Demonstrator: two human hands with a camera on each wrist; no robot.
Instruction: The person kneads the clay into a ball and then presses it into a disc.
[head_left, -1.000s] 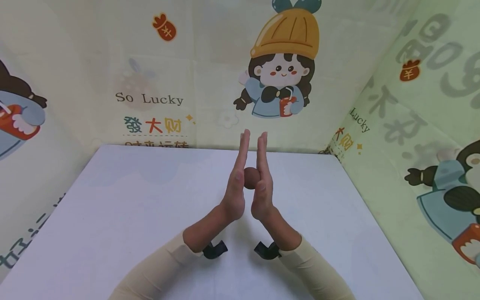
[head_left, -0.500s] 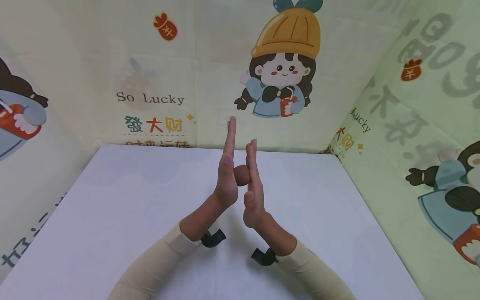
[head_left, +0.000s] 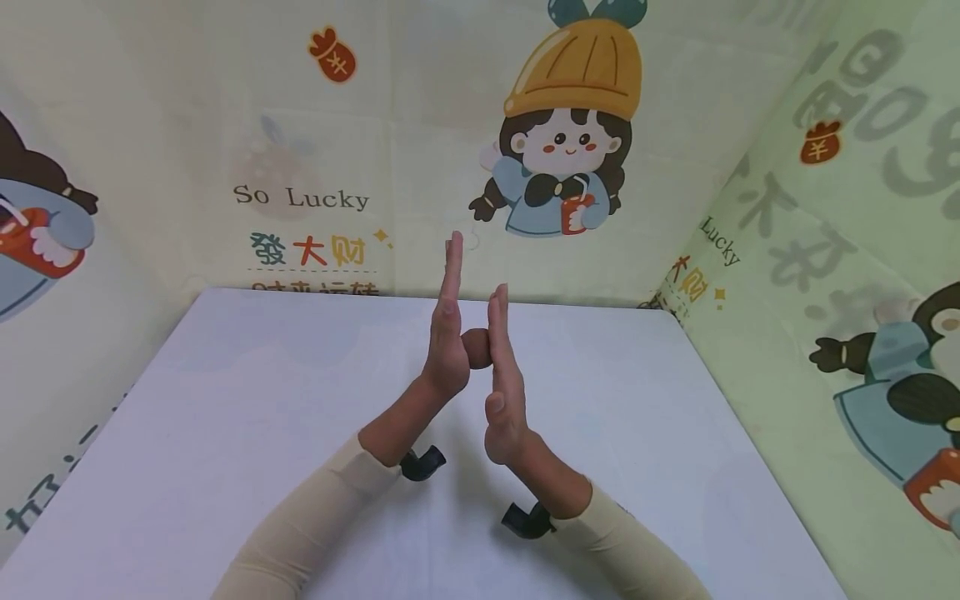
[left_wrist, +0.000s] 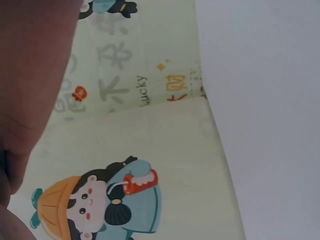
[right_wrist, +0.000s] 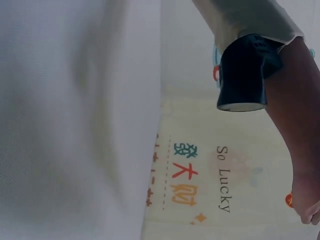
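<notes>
A small brown ball [head_left: 477,348] is pressed between two upright, flat hands above the white table. The left hand [head_left: 447,333] touches it from the left near the palm, its straight fingers pointing up. From the right, the straight fingers of the right hand [head_left: 506,383] press against the ball; this hand sits lower and nearer than the left. Part of the left hand [left_wrist: 30,85] fills the left edge of the left wrist view, where the ball is out of sight. In the right wrist view the left hand [right_wrist: 307,205] shows at the right edge, beside its forearm.
The white table [head_left: 300,400] lies under both arms. Dark wrist-worn pieces [head_left: 423,463] hang below each sleeve cuff. A printed backdrop [head_left: 427,125] with cartoon figures and lettering stands behind the table and along both sides.
The hands have shifted left with the ball between them. The left hand has slid up and away, the right hand down and nearer, so the ball now lies against the right fingers.
</notes>
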